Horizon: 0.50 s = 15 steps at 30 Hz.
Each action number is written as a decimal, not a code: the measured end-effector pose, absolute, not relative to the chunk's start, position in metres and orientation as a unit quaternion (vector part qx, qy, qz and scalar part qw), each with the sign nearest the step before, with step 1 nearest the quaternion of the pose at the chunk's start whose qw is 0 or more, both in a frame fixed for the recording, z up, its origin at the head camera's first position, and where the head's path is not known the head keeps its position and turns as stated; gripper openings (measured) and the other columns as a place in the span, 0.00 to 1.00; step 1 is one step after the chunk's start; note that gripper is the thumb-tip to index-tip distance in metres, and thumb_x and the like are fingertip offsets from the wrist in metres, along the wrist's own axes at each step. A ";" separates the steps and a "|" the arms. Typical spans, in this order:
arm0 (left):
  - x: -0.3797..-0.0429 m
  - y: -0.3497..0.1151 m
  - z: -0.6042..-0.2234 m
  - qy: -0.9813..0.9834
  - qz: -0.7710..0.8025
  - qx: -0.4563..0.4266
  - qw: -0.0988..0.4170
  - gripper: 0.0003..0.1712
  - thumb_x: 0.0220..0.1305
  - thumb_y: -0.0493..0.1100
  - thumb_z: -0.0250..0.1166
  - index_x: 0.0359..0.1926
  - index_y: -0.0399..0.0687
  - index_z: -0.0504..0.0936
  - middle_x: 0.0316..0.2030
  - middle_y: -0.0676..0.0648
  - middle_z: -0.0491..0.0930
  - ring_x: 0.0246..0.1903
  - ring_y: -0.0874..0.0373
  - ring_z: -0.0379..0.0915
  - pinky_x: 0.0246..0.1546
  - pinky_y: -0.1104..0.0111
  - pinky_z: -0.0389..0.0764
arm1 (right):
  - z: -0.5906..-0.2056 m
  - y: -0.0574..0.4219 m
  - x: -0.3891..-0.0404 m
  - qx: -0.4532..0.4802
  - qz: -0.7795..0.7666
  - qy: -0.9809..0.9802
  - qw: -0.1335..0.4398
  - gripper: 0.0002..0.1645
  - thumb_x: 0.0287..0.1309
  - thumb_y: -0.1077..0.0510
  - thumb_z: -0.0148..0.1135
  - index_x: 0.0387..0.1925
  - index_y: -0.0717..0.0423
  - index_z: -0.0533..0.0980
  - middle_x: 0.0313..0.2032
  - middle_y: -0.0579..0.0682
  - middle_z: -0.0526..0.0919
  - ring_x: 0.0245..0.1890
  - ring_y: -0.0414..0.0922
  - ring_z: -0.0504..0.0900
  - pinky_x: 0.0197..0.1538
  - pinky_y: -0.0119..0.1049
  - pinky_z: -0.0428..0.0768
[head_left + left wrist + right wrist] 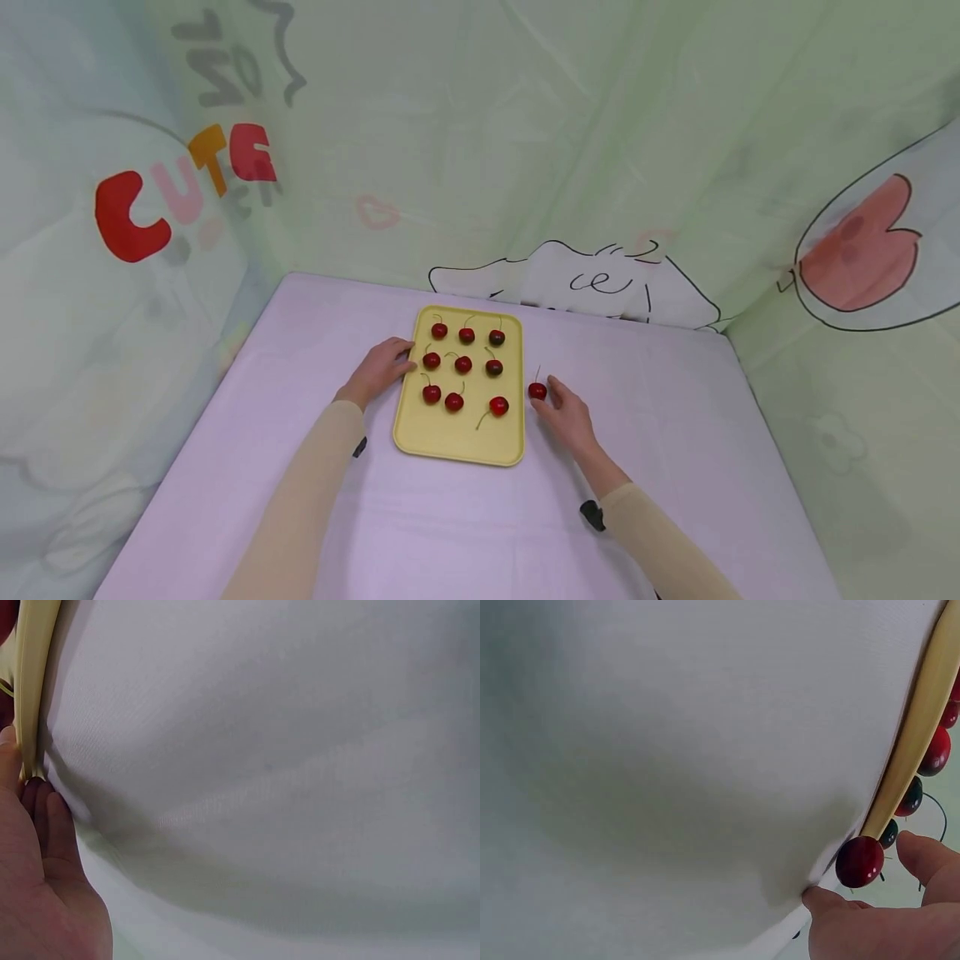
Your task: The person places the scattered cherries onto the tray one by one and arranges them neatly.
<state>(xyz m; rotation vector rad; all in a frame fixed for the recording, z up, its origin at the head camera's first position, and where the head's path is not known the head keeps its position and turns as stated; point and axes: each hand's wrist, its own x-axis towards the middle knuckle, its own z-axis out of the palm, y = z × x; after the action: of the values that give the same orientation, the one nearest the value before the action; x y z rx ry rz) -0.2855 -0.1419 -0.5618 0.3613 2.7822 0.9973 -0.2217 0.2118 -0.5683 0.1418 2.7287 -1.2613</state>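
A yellow tray (pixel 457 444) lies on the table with several red cherries on it, set roughly in rows. My left hand (pixel 378 368) holds the tray's left rim; in the left wrist view the thumb (pixel 9 754) lies over the rim (pixel 34 682) and the fingers (pixel 61 832) are against its outer side. Just right of the tray is a single cherry (pixel 537 391), its stem pointing up. My right hand (pixel 567 414) is around this cherry, thumb and fingers spread on either side. Gaps show between the cherry (pixel 859 861) and the fingertips in the right wrist view.
On the tray, one cherry (pixel 498 406) at the lower right has its stem pointing down-left. The table has a pale lilac cloth (pixel 442 525). Printed fabric walls (pixel 480 167) stand behind it and at both sides.
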 end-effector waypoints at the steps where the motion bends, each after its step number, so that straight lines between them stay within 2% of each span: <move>1: -0.285 -0.142 -0.562 0.932 0.332 0.121 0.082 0.29 0.70 0.46 0.61 0.67 0.38 0.69 0.63 0.40 0.70 0.65 0.46 0.63 0.69 0.57 0.62 | -0.569 0.211 -0.223 0.044 -0.412 0.908 0.065 0.41 0.65 0.52 0.62 0.72 0.63 0.58 0.70 0.61 0.62 0.71 0.56 0.60 0.70 0.49 0.64; 15: -0.286 -0.142 -0.564 0.942 0.303 0.120 0.082 0.30 0.71 0.48 0.60 0.68 0.40 0.69 0.65 0.40 0.70 0.67 0.44 0.60 0.71 0.55 0.59 | -0.572 0.203 -0.228 0.054 -0.391 0.917 0.053 0.38 0.66 0.54 0.60 0.72 0.63 0.59 0.69 0.61 0.64 0.69 0.57 0.63 0.68 0.49 0.67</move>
<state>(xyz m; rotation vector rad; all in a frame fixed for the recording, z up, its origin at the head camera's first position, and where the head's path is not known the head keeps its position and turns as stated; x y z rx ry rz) -0.2855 -0.1416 -0.5642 0.3588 2.8130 0.9054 -0.2280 0.2027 -0.5721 0.1648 2.7892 -1.1885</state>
